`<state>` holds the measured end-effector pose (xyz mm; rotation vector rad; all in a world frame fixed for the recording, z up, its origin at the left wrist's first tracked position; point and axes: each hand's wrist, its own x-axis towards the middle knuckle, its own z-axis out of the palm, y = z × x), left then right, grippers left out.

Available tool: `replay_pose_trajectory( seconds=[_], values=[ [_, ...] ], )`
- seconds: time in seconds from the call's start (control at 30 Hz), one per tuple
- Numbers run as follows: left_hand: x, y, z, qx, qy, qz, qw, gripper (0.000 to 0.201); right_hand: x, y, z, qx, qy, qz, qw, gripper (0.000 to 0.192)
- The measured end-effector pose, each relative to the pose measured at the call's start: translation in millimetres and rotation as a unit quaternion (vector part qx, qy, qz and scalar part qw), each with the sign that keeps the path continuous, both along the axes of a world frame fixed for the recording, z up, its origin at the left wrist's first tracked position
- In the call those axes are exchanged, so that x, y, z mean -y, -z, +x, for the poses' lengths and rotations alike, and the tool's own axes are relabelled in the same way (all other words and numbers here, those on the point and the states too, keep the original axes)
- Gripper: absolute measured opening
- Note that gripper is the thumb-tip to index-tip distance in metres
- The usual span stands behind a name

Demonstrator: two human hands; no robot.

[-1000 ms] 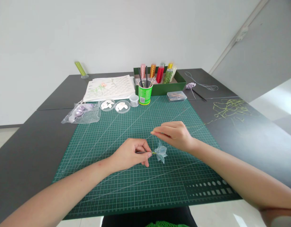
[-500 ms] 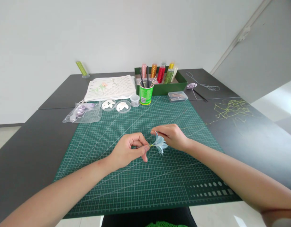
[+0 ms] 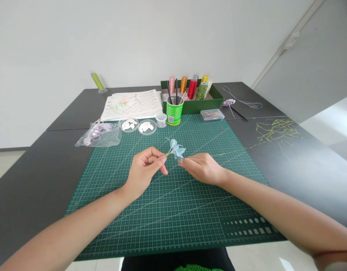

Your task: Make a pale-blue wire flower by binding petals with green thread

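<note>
Bright, even daylight over my cutting mat (image 3: 173, 195), soft shadows, sharp centre, wide-angle stretch toward the edges.

Both arms are bare from the bottom edge of the picture up to the hands; no sleeve shows on them. The left hand (image 3: 145, 165) and the right hand (image 3: 203, 168) have no glove on them. No ring, watch or bracelet can be seen on the fingers or wrists. The nails look short and plain. At the bottom edge, between the arms, there is a dark garment and a small piece of bright green, net-like cloth.
</note>
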<state>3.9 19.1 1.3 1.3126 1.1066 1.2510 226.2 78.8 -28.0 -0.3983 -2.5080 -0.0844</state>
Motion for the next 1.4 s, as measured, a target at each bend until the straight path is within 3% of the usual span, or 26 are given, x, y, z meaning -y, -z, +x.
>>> replay_pose_trajectory(
  seconds=[0.23,0.6,1.0,1.2,1.4],
  values=[
    [-2.6,0.4,0.3,-0.027,-0.034,-0.01,0.999,0.019,10.4,-7.8,-2.6,-0.018,-0.041,0.039,0.998,0.02],
    [-4.8,-1.4,-0.3,-0.073,-0.036,-0.038,0.996,0.018,17.2,-17.8,-2.8,-0.059,-0.054,0.028,0.996,0.018],
    [-4.3,5.2,3.7,-0.125,0.049,-0.088,0.987,0.017,19.1,-43.0,-1.3,-0.119,-0.016,0.048,0.992,0.018],
    [3.9,7.6,10.6,-0.166,0.141,-0.106,0.97,0.017,19.5,-43.2,2.1,-0.116,-0.023,0.055,0.991,0.01],
    [11.5,9.2,13.4,-0.182,0.209,-0.102,0.955,0.012,14.9,-43.6,3.1,-0.074,-0.011,0.017,0.997,0.019]
  ],
)
